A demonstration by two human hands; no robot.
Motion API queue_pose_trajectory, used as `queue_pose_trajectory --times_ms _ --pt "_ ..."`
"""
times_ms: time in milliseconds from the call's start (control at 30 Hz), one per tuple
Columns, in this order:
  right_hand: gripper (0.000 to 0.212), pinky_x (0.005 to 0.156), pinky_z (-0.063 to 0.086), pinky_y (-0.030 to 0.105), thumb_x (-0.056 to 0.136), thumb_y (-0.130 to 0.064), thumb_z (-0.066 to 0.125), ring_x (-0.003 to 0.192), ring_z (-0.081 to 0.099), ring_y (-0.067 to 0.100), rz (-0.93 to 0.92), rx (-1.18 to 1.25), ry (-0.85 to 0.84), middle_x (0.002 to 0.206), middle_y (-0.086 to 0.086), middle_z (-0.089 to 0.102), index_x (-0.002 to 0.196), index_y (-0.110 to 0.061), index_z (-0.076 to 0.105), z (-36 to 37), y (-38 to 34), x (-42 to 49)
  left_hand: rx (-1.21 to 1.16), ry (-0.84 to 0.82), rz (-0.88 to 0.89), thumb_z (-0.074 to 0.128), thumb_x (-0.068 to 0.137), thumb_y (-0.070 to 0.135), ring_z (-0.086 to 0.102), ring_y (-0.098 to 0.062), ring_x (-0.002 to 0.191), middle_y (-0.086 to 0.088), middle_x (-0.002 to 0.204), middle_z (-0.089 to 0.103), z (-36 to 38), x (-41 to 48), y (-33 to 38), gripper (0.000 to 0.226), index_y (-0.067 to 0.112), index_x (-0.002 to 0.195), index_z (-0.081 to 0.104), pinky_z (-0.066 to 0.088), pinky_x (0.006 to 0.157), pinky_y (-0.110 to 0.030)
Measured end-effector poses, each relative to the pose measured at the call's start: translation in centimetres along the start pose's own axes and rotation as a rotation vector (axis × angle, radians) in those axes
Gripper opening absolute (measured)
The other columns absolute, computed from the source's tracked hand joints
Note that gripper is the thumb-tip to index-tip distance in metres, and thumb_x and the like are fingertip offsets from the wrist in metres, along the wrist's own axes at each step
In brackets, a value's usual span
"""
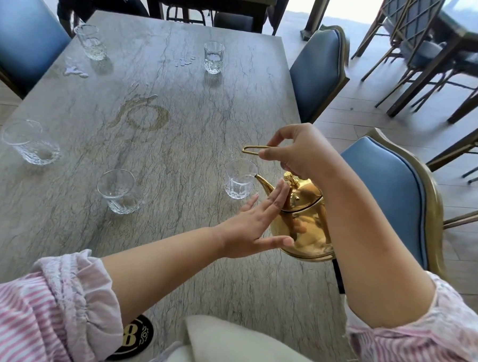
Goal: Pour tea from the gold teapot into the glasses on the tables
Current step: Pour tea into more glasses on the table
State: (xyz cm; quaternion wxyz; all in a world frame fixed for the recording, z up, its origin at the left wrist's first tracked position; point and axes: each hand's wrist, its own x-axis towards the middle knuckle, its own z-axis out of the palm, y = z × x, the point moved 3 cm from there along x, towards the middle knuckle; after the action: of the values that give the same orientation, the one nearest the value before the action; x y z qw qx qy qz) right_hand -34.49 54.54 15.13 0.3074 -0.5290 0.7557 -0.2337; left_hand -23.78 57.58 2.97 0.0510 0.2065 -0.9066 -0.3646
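Observation:
The gold teapot (304, 228) is lifted and tilted left near the right edge of the marble table (180, 122). My right hand (294, 150) grips its thin gold handle from above. My left hand (255, 226) presses flat, with straight fingers, against the pot's side and lid. The spout tip sits at the rim of a clear glass (239, 179) holding some liquid. Several other glasses stand on the table: one front centre (119, 191), one left (30, 142), two at the far end (90, 41) (213, 57).
Spilled drops (186, 61) and a wet ring (144, 115) mark the tabletop. Blue padded chairs (392, 194) (318, 68) line the right side, another (21, 36) the left. A black coaster (135, 338) lies at the near edge. More tables and chairs stand at the back right.

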Motion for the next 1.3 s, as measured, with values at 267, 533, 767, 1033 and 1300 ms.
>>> queue_pose_trajectory --times_ms 267,533,767,1033,1300 --pt "0.026 0.029 0.030 0.008 0.082 -0.025 0.074 0.032 0.041 0.002 0.006 -0.013 -0.006 0.057 -0.002 0.052 0.099 -0.006 0.069 -0.3 -0.3 -0.4 -0.008 0.000 0.010 0.022 0.078 0.073 -0.022 0.000 0.140 0.005 0.153 -0.030 -0.1 0.1 0.2 0.094 0.025 0.142 -0.028 -0.014 0.116 -0.033" --pt "0.026 0.029 0.030 0.008 0.082 -0.025 0.074 0.026 0.040 0.000 -0.009 -0.029 0.000 0.057 -0.002 0.052 0.098 -0.006 0.070 -0.4 -0.9 -0.5 -0.032 0.018 0.025 0.021 0.078 0.074 -0.024 0.005 0.137 0.005 0.153 -0.028 -0.4 -0.1 0.5 0.094 0.025 0.142 -0.026 -0.014 0.116 -0.031" --pt "0.027 0.027 0.028 0.008 0.083 -0.023 0.073 0.021 0.039 -0.003 -0.013 -0.028 -0.006 0.056 0.000 0.051 0.100 -0.003 0.069 -1.0 -1.6 -0.8 -0.059 0.040 0.031 0.021 0.077 0.074 -0.023 0.006 0.137 0.005 0.154 -0.027 -0.9 -0.1 0.9 0.093 0.027 0.143 -0.025 -0.014 0.116 -0.031" --pt "0.026 0.027 0.029 0.007 0.083 -0.023 0.073 0.021 0.040 -0.003 -0.037 -0.062 -0.016 0.057 0.000 0.052 0.099 -0.003 0.069 -1.8 -2.4 -1.0 -0.122 0.104 0.055 0.022 0.079 0.072 -0.021 0.003 0.139 0.004 0.155 -0.024 -1.0 -0.2 2.0 0.092 0.025 0.144 -0.023 -0.013 0.116 -0.031" --pt "0.024 0.027 0.029 0.007 0.083 -0.022 0.072 0.021 0.041 -0.004 -0.048 -0.069 -0.008 0.057 0.000 0.052 0.098 -0.003 0.068 -1.6 -2.3 -0.8 -0.119 0.106 0.057 0.021 0.078 0.074 -0.022 0.005 0.138 0.004 0.155 -0.024 -1.0 -0.2 1.7 0.092 0.027 0.143 -0.023 -0.015 0.115 -0.027"
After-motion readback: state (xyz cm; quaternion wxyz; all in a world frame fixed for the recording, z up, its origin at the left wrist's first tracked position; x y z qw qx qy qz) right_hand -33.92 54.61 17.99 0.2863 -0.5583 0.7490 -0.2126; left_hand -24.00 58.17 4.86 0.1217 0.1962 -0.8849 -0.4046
